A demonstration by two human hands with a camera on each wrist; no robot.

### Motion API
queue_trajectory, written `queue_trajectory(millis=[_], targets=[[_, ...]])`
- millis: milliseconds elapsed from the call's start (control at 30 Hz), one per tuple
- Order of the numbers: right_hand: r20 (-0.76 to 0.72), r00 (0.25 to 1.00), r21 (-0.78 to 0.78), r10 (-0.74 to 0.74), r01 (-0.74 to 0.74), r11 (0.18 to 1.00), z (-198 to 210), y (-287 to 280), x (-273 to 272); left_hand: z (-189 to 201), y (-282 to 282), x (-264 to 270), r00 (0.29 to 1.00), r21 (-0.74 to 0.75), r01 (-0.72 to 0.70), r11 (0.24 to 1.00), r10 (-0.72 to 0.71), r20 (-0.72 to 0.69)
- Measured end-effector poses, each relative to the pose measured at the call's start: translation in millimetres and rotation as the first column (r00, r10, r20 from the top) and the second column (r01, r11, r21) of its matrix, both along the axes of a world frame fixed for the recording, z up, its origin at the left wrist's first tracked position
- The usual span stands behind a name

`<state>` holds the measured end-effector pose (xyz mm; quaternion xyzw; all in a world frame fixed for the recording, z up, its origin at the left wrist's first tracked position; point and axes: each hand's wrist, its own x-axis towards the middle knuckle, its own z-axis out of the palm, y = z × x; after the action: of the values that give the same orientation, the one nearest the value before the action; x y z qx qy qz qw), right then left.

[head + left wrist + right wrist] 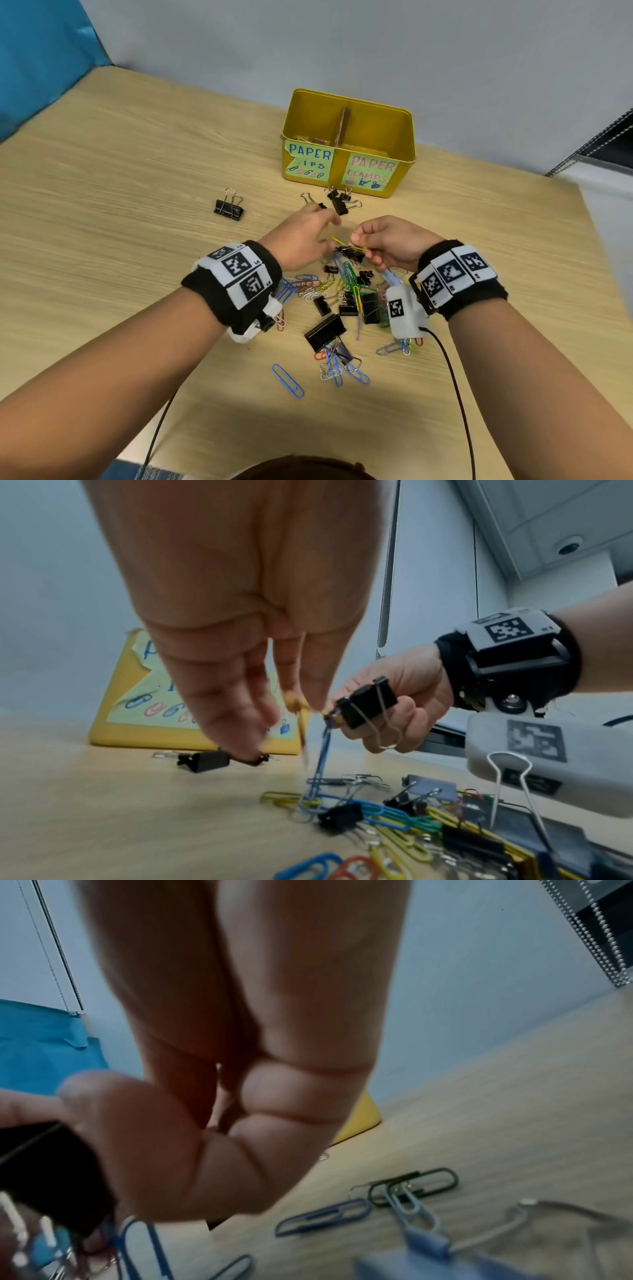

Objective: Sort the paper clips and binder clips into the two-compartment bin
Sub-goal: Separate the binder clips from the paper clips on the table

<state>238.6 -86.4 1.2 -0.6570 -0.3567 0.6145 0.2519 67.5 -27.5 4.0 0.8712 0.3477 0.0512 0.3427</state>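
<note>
The yellow two-compartment bin [400, 144] stands at the back, labelled for paper clips on the left and paper clamps on the right; a few paper clips [310, 140] lie in its left half. Above the mixed pile of clips [342, 298], my right hand [359, 240] [377, 718] [137, 1150] grips a black binder clip [369, 704] [354, 254] [51, 1172] tangled with paper clips. A blue paper clip [323, 748] dangles from it. My left hand [330, 233] [294, 704] pinches a yellow paper clip [299, 706] [344, 244] caught in the same tangle.
A lone black binder clip [228, 207] lies to the left, and a few more binder clips [339, 202] sit just in front of the bin. A single blue paper clip [287, 380] lies near me. The table's edge [589, 219] runs close on the right. Camera cables trail off both wrists.
</note>
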Motion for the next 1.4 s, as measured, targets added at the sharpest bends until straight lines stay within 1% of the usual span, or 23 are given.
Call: queue_trajectory(millis=[100,200,300,400,467,533,600,667,733,800,900,967,1033,1067,1133,1167,1200,1233,1267,1300,1333,1367,1400], targets=[[-0.104,0.990,0.012,-0.092,0.093,0.996,-3,1,-5,2,0,-5,0.999,0.031,0.039,0.999,-0.040,0.027],[-0.193,0.971,0.020,-0.141,0.148,0.989,-2,5,-14,4,-6,-6,0.987,0.039,0.093,0.995,-0.097,0.125],[-0.169,0.978,0.028,-0.125,0.132,0.991,0,5,-22,2,-7,-7,0.978,0.069,0.086,0.994,-0.097,0.185],[-0.075,0.991,0.047,-0.112,0.116,0.992,2,4,-23,2,-2,-11,0.978,-0.043,0.022,0.999,-0.012,0.210],[-0.067,0.991,0.081,-0.119,0.125,0.989,2,4,-22,2,4,-14,0.976,-0.122,-0.027,0.992,0.052,0.212],[-0.153,0.983,0.132,-0.104,0.125,0.983,4,5,-22,1,8,-16,0.978,-0.135,-0.052,0.990,0.078,0.193],[-0.260,0.963,0.141,-0.069,0.108,0.984,4,4,-23,0,11,-17,0.978,-0.141,-0.082,0.987,0.107,0.181],[-0.300,0.953,0.133,-0.039,0.083,0.988,4,5,-25,1,13,-18,0.977,-0.196,-0.103,0.975,0.136,0.167],[-0.246,0.969,0.158,-0.025,0.066,0.985,4,7,-27,3,13,-18,0.975,-0.241,-0.129,0.962,0.168,0.146],[-0.168,0.985,0.201,-0.032,0.066,0.977,5,8,-30,5,13,-19,0.971,-0.252,-0.156,0.955,0.195,0.140],[-0.120,0.992,0.220,-0.039,0.064,0.973,4,10,-33,9,12,-24,0.971,-0.255,-0.174,0.951,0.209,0.114],[-0.082,0.995,0.228,-0.050,0.067,0.971,5,10,-35,9,11,-28,0.978,-0.203,-0.179,0.963,0.196,0.065],[-0.027,0.995,0.237,-0.097,0.101,0.966,8,11,-36,7,11,-33,0.967,-0.162,-0.241,0.957,0.251,0.043],[-0.009,0.993,0.241,-0.115,0.114,0.964,11,11,-38,7,11,-36,0.972,-0.124,-0.229,0.965,0.235,0.031],[0.023,0.996,0.247,-0.089,0.081,0.966,15,10,-39,3,16,-42,0.978,-0.118,-0.205,0.972,0.200,-0.052],[0.074,0.995,0.254,-0.061,0.040,0.966,16,11,-39,1,18,-46,0.978,-0.118,-0.175,0.978,0.159,-0.135],[0.156,0.987,0.260,-0.042,0.000,0.966,17,12,-38,-1,18,-48,0.965,-0.109,-0.114,0.987,0.084,-0.248],[0.251,0.967,0.261,-0.035,-0.033,0.965,18,13,-38,-1,18,-50,0.932,-0.099,-0.032,0.995,-0.006,-0.361],[0.340,0.940,0.260,-0.035,-0.058,0.964,20,14,-37,-1,16,-51,0.887,-0.082,0.025,0.996,-0.060,-0.457],[0.433,0.901,0.247,-0.024,-0.093,0.965,22,15,-35,0,14,-52,0.860,-0.053,0.055,0.997,-0.074,-0.504],[0.531,0.847,0.207,0.019,-0.151,0.967,23,15,-34,2,12,-52,0.855,-0.003,0.069,0.998,-0.060,-0.515],[0.621,0.777,0.127,0.101,-0.227,0.966,24,14,-34,2,11,-51,0.875,0.048,0.078,0.996,-0.045,-0.482],[0.674,0.707,0.021,0.214,-0.308,0.951,24,13,-35,3,9,-48,0.906,0.076,0.084,0.994,-0.044,-0.421]])
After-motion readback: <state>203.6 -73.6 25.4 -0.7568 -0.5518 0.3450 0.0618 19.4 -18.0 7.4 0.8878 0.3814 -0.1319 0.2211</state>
